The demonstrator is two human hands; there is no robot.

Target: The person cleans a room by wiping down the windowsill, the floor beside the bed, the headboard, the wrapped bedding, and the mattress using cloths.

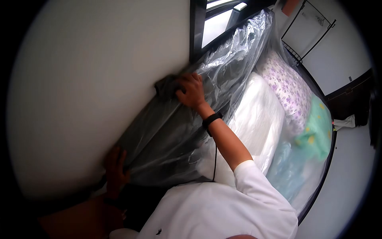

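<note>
A clear plastic sheet covers a dark surface beside the wall and rises in shiny folds toward the window. My right hand, with a black band at its wrist, is closed at the sheet's wall-side edge, where some dark material bunches up. Lower left, in shadow, my left hand touches the sheet's near corner, its fingers and thumb apart. Beyond my right forearm lie a white plastic-wrapped bundle, a purple-flowered pillow and a green cloth with yellow spots.
The pale wall fills the left side. A dark-framed window stands at the top. A black wire rack is at the upper right, near a dark shelf. A thin black cord hangs below my right forearm.
</note>
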